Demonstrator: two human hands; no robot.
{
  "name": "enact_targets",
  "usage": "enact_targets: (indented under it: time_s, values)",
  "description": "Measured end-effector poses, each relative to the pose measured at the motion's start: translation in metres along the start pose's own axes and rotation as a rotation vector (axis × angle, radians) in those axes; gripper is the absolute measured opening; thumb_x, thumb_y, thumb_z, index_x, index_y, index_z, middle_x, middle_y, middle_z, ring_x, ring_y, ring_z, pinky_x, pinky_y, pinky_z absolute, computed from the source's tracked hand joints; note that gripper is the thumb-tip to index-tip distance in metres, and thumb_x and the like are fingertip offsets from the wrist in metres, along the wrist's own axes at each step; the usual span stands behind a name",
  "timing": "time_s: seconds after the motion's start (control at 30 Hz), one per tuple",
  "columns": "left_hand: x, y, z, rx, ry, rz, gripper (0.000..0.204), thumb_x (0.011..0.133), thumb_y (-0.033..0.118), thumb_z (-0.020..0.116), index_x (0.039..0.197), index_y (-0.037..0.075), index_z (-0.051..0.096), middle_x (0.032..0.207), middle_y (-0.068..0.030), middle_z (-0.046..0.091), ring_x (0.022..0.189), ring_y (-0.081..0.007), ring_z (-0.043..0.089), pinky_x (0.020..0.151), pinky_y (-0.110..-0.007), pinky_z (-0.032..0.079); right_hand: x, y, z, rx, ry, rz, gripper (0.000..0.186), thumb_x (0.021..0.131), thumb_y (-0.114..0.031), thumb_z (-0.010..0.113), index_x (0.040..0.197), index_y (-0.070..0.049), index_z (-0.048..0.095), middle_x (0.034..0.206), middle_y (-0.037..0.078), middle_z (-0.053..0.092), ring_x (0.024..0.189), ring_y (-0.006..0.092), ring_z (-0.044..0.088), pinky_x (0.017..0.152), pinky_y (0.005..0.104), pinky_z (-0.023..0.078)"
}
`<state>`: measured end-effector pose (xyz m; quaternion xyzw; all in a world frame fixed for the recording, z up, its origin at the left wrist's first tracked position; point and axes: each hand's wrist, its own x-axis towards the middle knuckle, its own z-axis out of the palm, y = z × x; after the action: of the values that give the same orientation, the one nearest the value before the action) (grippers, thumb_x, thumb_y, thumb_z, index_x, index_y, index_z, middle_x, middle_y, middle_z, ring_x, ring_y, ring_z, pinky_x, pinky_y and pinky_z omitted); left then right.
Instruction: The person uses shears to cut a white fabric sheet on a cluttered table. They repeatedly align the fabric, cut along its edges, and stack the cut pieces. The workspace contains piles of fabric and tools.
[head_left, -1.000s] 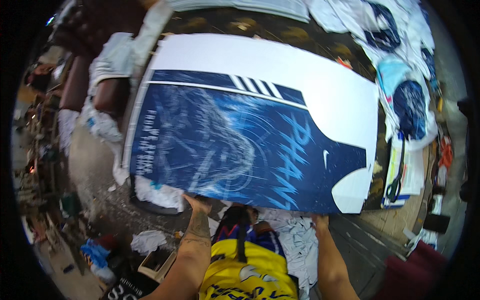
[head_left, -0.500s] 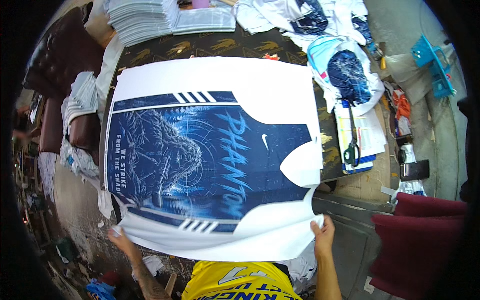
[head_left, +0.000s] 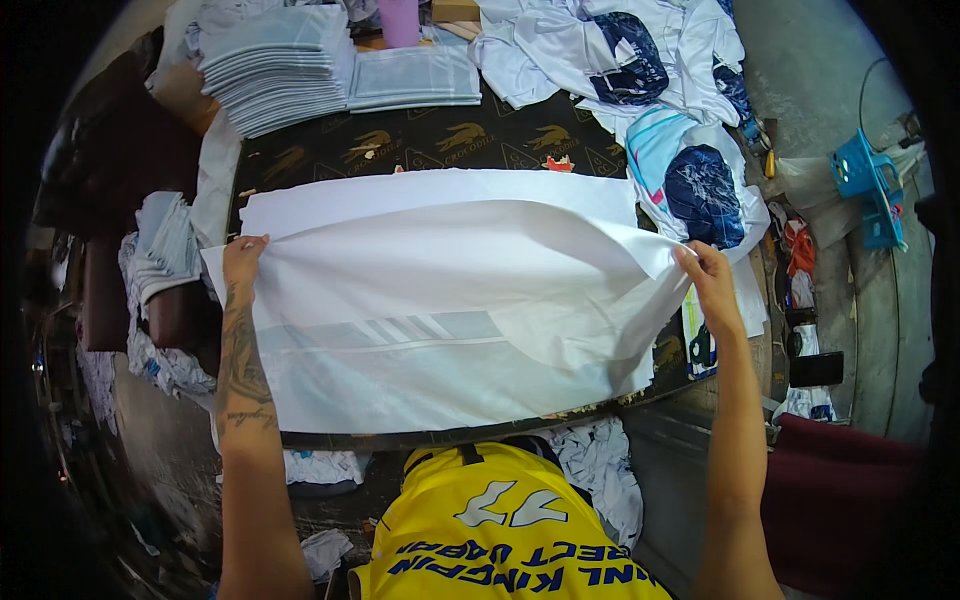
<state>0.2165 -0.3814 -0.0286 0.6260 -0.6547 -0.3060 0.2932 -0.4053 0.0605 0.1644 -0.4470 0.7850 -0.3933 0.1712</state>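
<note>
A large white fabric panel (head_left: 400, 270) lies on the dark table (head_left: 440, 140), its near half lifted and folded over toward the far side. The underside faces up, and a faint grey-blue band with slanted stripes shows through it. My left hand (head_left: 245, 258) pinches the fold's far left corner between thumb and fingers. At the far right corner, my right hand (head_left: 708, 265) grips the same layer, held slightly above the cloth below. The navy printed face is hidden beneath the fold. A strip of the lower white layer (head_left: 440, 185) shows beyond the raised edge.
A tall stack of folded pale panels (head_left: 275, 75) stands at the far left, with a flatter pile (head_left: 415, 78) and a purple cup (head_left: 400, 22) nearby. White and navy garments (head_left: 690, 185) heap at right, above partly covered scissors (head_left: 700, 345). A blue plastic basket (head_left: 868, 190) hangs farther right.
Both hands have carried the fabric panel's near edge away from me toward the far side, folding it over and covering the navy print. The view has shifted, so the tabletop sits lower in the picture.
</note>
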Motion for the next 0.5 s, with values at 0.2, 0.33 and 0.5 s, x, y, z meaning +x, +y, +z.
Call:
enact_targets:
  time_s: [0.2,0.33,0.5]
  values:
    - [0.061,-0.001,0.069,0.153,0.062,-0.084,0.037,0.088,0.04,0.084,0.1,0.005,0.082,0.104,-0.0208,0.079,0.099,-0.0359,0.075,0.09,-0.042,0.054,0.057,0.069,0.061,0.038,0.141,0.371,0.031,0.106,-0.032,0.071,0.091,-0.005,0.07,0.072,-0.005,0.054,0.062,0.0054,0.044,0.056,0.0278,0.034]
    - [0.083,0.019,0.085,0.197,0.092,-0.031,0.036,0.09,0.041,0.084,0.103,0.007,0.083,0.103,-0.0203,0.079,0.099,-0.0355,0.075,0.091,-0.042,0.054,0.09,0.109,0.093,-0.011,0.209,0.535,0.033,0.104,-0.034,0.074,0.094,-0.003,0.07,0.073,-0.003,0.055,0.066,0.0063,0.046,0.059,0.0277,0.038]
    - [0.094,0.031,0.089,0.194,0.121,-0.083,0.035,0.091,0.041,0.085,0.102,0.008,0.083,0.093,-0.0163,0.077,0.09,-0.0255,0.072,0.088,-0.038,0.053,0.12,0.141,0.111,-0.027,0.239,0.458,0.034,0.102,-0.032,0.077,0.092,0.0,0.069,0.076,-0.003,0.056,0.07,0.0082,0.047,0.063,0.0289,0.04]
